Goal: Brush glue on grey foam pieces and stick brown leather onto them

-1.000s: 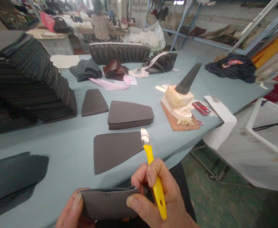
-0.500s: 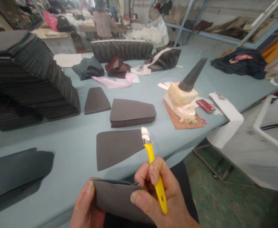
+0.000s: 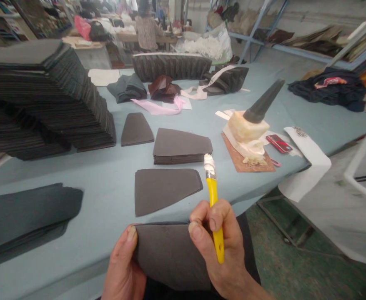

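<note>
Between my two hands, at the table's near edge, is a dark grey fabric piece (image 3: 170, 254), its top edge showing more than one layer. My left hand (image 3: 125, 262) grips its left edge, thumb in front. The upper right corner is pinched by my right hand (image 3: 223, 241), which also holds a yellow-handled paintbrush (image 3: 213, 193) with white paste on its bristles, pointing up. Just beyond lies a flat stack of grey pieces (image 3: 167, 189), and behind that a thicker stack (image 3: 181, 143). A smaller grey piece (image 3: 137, 129) sits to their left.
Tall stacks of dark panels (image 3: 54, 96) stand at left, dark folded fabric (image 3: 29, 216) nearer. At right, a pale block (image 3: 247, 129) with white paste and a black cone (image 3: 264, 102) rests on a brown board (image 3: 254, 166). A red box (image 3: 279, 143) lies beside it.
The fabric piece has been raised and turned more toward me, showing more of its face. My right hand, with the brush, has shifted right and now pinches the corner; the view has moved slightly left.
</note>
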Demonstrator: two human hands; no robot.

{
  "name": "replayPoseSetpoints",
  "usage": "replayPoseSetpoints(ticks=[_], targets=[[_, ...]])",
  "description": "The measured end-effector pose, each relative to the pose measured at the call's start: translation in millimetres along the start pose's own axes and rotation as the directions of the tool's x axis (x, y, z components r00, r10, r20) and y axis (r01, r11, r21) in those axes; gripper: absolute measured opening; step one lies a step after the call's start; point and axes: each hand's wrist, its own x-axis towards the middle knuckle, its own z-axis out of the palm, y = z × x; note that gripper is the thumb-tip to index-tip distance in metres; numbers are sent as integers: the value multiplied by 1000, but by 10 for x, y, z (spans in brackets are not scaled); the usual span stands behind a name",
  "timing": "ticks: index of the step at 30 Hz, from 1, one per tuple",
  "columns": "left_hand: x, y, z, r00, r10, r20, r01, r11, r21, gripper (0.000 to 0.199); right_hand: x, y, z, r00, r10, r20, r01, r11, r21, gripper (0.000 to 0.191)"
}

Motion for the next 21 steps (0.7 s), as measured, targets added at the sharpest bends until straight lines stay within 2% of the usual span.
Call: replayPoseSetpoints(ticks=[4, 6, 10, 16, 21], targets=[[-75, -16, -17, 985, 115, -132, -124, 991, -60, 59, -23, -28, -10, 1000, -16, -17, 15, 998, -59, 26], [-96, -46, -66, 975, 154, -158, -166, 984, -65, 58, -48, -28, -23, 1000, -12, -25, 10, 997, -82, 24], [-120, -111, -160, 980, 178, -92, -183, 982, -49, 54, -87, -19, -21, 999, -18, -31, 15, 997, -82, 25], [-183, -129, -159, 965, 261, -21, -261, 965, -3, 49, -58, -22, 32, 999, -10, -49, 7, 997, -75, 28], [-155, -135, -208, 979, 202, 14, -202, 979, 2, 53, -18, -41, 39, 999, 0, -47, -5, 993, -116, 35]])
